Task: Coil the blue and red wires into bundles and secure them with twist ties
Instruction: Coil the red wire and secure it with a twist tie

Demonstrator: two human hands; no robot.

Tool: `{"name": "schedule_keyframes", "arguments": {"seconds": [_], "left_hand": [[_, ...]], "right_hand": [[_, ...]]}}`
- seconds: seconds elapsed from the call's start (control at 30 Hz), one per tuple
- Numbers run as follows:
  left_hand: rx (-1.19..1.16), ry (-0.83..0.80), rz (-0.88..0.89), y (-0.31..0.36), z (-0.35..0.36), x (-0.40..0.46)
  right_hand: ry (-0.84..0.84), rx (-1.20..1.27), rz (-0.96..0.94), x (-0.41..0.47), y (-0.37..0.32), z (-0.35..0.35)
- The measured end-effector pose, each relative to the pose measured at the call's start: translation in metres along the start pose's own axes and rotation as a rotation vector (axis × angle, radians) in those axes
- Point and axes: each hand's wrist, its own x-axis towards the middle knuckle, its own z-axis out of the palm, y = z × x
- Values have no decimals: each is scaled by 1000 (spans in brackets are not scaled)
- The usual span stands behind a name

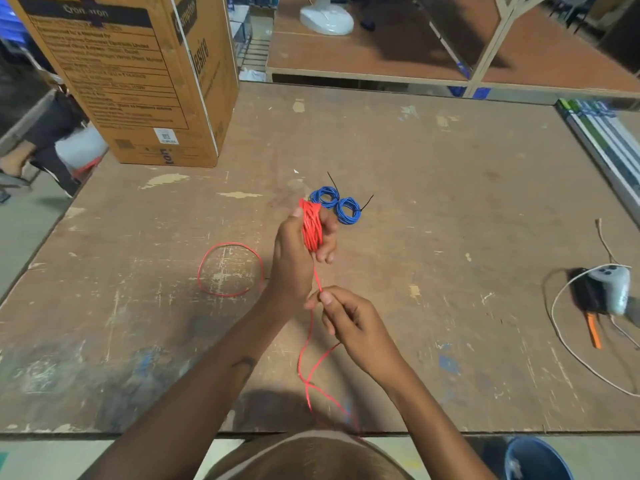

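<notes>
While the left hand [294, 251] clasps the red coil [311, 226], the right hand [356, 323] pinches its tail, hiding fingertips.

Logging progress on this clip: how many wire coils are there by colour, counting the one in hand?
Blue coils, tied, on the table: 2
Red coil, held in the left hand: 1
Red loose loop on the table: 1
Total: 4
</notes>
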Motion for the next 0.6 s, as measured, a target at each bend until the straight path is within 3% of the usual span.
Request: {"name": "schedule_keyframes", "arguments": {"seconds": [0.1,0.27,0.43,0.6], "left_hand": [[465,79,99,-22,-19,12],[993,-139,307,-50,-36,-2],[919,-251,242,-39,-28,-29],[712,-615,-156,-5,-26,-40]], "right_hand": [[12,72,41,-11,-18,-4],[50,81,156,-10,-47,-35],[144,-25,123,1,-55,-67],[269,-9,-25,21,-45,-69]]}}
